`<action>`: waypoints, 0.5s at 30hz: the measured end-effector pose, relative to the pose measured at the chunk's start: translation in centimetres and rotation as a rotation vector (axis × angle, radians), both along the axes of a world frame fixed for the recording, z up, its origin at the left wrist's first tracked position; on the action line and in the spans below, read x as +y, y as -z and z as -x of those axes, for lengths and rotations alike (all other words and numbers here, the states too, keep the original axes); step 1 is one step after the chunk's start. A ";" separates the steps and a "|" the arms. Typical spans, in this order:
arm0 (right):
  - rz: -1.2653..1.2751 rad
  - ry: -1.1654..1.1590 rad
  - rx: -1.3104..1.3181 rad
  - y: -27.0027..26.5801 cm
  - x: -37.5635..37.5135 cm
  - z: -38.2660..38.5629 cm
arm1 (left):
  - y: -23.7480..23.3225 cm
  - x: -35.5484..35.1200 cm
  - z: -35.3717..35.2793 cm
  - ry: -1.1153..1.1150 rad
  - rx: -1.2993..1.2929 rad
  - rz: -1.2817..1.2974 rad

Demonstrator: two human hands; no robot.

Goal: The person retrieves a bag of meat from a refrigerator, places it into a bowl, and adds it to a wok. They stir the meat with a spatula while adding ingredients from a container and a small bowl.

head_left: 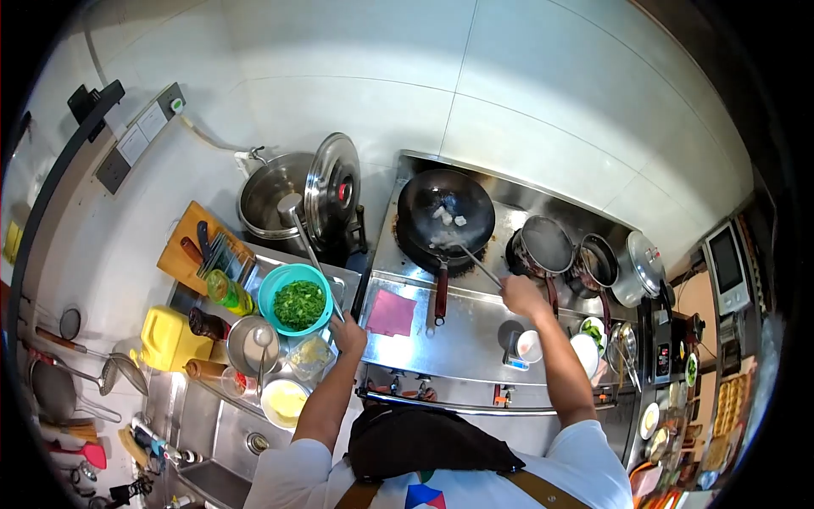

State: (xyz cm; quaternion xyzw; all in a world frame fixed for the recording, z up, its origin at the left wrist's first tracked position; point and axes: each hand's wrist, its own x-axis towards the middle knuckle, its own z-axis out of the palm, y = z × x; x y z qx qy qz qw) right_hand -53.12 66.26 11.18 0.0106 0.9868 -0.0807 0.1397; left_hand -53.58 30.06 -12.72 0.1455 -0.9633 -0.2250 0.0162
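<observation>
My left hand (348,335) is closed around the lower end of a long-handled ladle (311,248). The ladle's round bowl is up over the rim of a tall steel pot (259,222), beside a tilted lid (334,180). Just left of that hand, a turquoise bowl (266,297) holds chopped greens (298,305). My right hand (523,297) grips a long metal cooking utensil (482,267), its far end inside a black wok (471,204); the shape of that end is blurred. A few white lumps (448,215) lie in the wok, whose handle (441,297) points towards me.
A pink cloth (391,313) lies on the steel counter. Two saucepans (547,243) and a lidded pot (638,270) stand right of the wok. Small white bowls (585,355) are beyond my right forearm. A yellow jug (172,339), bottles and a sink (222,439) are at left.
</observation>
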 end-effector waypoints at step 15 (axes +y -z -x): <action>0.169 0.150 0.251 7.6 -0.7 2.0 | -5.1 1.2 -7.0 0.378 0.190 -0.191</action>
